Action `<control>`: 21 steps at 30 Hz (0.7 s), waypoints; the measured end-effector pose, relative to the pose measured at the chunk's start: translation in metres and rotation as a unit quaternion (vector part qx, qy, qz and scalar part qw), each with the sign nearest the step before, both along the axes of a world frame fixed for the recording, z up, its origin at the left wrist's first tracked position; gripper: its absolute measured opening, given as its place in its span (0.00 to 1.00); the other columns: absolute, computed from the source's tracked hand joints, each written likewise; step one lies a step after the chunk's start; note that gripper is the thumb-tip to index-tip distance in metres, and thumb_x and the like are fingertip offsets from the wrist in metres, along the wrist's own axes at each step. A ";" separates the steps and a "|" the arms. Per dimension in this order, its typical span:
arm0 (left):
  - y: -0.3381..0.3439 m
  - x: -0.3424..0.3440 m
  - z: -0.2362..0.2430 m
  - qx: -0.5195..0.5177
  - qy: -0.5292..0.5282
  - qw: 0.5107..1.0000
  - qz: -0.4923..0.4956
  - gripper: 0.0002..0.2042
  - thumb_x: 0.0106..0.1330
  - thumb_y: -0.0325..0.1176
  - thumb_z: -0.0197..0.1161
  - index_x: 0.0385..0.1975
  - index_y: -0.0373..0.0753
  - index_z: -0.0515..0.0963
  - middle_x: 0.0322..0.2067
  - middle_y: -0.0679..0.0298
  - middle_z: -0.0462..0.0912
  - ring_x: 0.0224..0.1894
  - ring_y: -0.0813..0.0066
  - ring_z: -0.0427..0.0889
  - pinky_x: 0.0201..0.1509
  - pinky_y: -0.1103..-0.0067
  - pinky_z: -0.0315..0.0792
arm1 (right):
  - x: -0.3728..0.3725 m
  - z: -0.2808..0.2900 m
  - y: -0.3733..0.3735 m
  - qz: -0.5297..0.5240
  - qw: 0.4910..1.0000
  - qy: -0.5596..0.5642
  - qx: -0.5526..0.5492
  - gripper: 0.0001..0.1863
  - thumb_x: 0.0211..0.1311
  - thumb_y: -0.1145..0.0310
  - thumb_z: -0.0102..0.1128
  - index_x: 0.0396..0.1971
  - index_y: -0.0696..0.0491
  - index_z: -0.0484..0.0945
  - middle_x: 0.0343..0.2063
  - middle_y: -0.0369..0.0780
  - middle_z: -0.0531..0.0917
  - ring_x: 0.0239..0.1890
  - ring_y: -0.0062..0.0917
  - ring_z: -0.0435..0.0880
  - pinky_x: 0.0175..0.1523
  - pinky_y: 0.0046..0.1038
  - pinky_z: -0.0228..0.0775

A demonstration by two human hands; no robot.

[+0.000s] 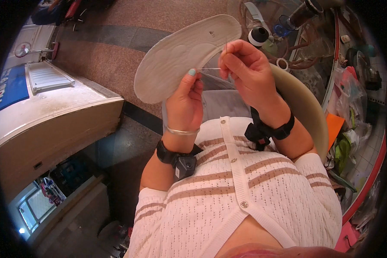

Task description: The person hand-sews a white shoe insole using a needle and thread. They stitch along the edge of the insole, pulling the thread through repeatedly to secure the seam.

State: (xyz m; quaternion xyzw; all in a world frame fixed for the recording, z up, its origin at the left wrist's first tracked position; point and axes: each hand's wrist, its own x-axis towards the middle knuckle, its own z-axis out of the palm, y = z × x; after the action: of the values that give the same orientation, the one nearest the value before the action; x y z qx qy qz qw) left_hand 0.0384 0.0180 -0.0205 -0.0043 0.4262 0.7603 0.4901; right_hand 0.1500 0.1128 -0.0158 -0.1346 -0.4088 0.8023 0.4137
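Observation:
A pale, off-white insole with a stitched border lies at a slant in front of me. My left hand is closed at its near edge, the thumb and fingers pinched together. White thread runs taut from the left thumb tip across to my right hand. The right fingers are closed in a pinch, and a thin needle seems to stick up from them. How the left fingers sit under the insole is hidden.
Close on the right are a curved cream chair edge and a glass-topped surface with a black-and-white round container. Plastic bags and an orange sheet lie farther right. A white cabinet stands at the left over speckled floor.

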 end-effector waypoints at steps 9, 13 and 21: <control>-0.003 -0.018 -0.007 0.043 -0.114 0.991 0.048 0.05 0.57 0.25 0.57 0.33 0.34 0.73 0.31 0.62 0.77 0.35 0.74 0.76 0.39 0.84 0.74 | 0.029 0.001 -0.006 0.089 0.992 0.033 -0.083 0.03 0.56 0.75 0.53 0.30 0.57 0.72 0.21 0.34 0.74 0.20 0.14 0.68 0.25 0.15 0.59; -0.003 -0.019 0.003 0.089 -0.131 0.987 0.024 0.06 0.57 0.24 0.56 0.34 0.33 0.73 0.32 0.61 0.77 0.37 0.73 0.76 0.41 0.83 0.75 | 0.027 -0.009 -0.002 0.110 0.988 -0.101 -0.042 0.04 0.54 0.74 0.55 0.30 0.58 0.74 0.21 0.33 0.75 0.21 0.12 0.69 0.26 0.13 0.60; -0.004 -0.016 0.007 0.112 -0.160 0.981 -0.004 0.04 0.58 0.23 0.55 0.31 0.32 0.73 0.31 0.59 0.77 0.36 0.72 0.76 0.40 0.83 0.75 | 0.002 -0.014 -0.010 0.058 0.985 -0.158 0.043 0.05 0.52 0.76 0.57 0.30 0.60 0.77 0.22 0.32 0.77 0.23 0.10 0.71 0.28 0.13 0.64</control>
State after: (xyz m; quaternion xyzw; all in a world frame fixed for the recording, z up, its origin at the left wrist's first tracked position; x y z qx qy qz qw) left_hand 0.0221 0.0140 -0.0136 -0.0692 0.2541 0.7907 0.5526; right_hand 0.1515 0.1030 -0.0296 -0.2176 -0.5103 0.7753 0.3019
